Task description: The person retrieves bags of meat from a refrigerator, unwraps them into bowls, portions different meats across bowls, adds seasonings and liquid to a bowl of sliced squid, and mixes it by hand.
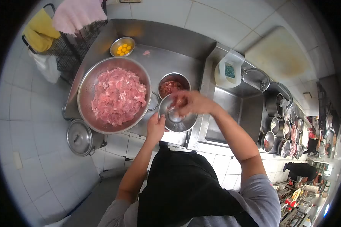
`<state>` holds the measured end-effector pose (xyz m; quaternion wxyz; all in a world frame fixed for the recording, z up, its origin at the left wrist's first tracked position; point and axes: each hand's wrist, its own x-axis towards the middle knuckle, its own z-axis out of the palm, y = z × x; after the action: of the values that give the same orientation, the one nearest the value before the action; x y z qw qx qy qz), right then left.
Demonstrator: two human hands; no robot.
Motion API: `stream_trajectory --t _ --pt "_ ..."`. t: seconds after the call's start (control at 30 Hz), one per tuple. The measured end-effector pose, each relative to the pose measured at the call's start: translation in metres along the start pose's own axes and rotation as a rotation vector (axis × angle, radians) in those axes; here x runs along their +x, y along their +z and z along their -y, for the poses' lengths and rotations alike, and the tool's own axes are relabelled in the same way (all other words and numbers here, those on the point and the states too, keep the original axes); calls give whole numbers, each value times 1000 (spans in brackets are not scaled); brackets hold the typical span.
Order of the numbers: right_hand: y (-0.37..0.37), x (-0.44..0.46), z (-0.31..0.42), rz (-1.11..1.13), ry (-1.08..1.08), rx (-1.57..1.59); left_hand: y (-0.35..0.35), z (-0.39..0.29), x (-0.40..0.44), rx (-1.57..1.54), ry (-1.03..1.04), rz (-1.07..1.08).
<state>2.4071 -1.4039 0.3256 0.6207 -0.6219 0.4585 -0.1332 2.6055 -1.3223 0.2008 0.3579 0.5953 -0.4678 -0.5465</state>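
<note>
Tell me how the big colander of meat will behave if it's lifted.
The big colander is probably heavy, given its heaped meat. Its wall looks like rigid metal, so it likely won't flex. The loose, moist-looking meat could slide if it tilts.

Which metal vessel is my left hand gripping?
The round silver metal bowl below your right hand; your left hand grips its rim, not the perforated steel colander, steel meat pot or steel yolk bowl.
</note>
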Motion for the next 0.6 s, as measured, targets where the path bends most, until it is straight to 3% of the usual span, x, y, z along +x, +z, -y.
stream_trajectory --t 0.03,0.07,0.1,0.13,0.17,0.23,0.27,0.33,0.37,0.4,0.43,0.47,0.5,0.57,0.6 --pt "9 -1 -3 28 -55 -248 0 -1 1 71 52 -20" --pt "11 4 -25 -131 -224 -296 -1 8 4 71 53 -19" --pt "1 14 -39 -132 -224 -296 -3 24 7 186 147 -60" --pt "-15 24 -54 -352 -107 -288 -6 37 3 302 233 -96" --pt "-27 37 -71 -570 15 -274 -10 41 -5 311 224 -87" --pt "-35 63 -122 -926 68 -752 -17 46 -18 42 -50 -47" --pt "-35 75 -144 -938 78 -742 -20 62 -20 72 31 -71" --pt "-32 101 -187 -715 295 -572 -31 18 -37 159 155 -34" --pt "-23 116 -223 -820 285 -543 -50 59 -45 346 256 -57" --pt "-19 135 -237 -646 277 -949 -52 97 -40 514 377 -63" --pt "-2 127 -235 -958 252 -495 -43 19 -50 -17 0 39" --pt "4 118 -227 -898 152 -265 -50 16 -56 197 -20 -37" --pt "7 108 -206 -913 205 27 -53 3 -61 121 52 15" --pt "17 84 -191 -1091 136 128 -48 -52 -78 176 117 118" --pt "15 63 -188 -1060 116 260 -54 -53 -84 238 87 10"
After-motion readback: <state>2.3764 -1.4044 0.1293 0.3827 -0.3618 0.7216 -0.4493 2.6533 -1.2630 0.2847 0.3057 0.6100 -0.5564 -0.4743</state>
